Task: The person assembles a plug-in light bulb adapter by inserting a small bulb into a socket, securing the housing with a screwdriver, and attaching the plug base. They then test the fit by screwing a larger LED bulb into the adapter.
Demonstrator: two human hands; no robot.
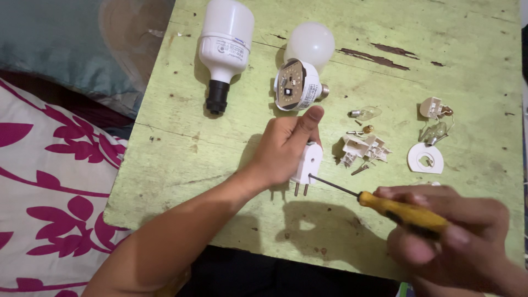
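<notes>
My left hand (283,146) grips a white two-pin plug (308,164) upright over the green table (220,159), pins pointing down, thumb raised along its top. My right hand (451,234) holds a yellow-handled screwdriver (404,214); its thin dark shaft runs left and the tip touches the plug's side face.
A large white lamp with a black base (224,47) lies at the back. Beside it are an opened bulb body showing its round board (294,86) and a loose white dome (311,41). Small clear bulbs (366,113), broken white plastic parts (364,148), a white ring (425,158). Floral cloth (49,187) lies left.
</notes>
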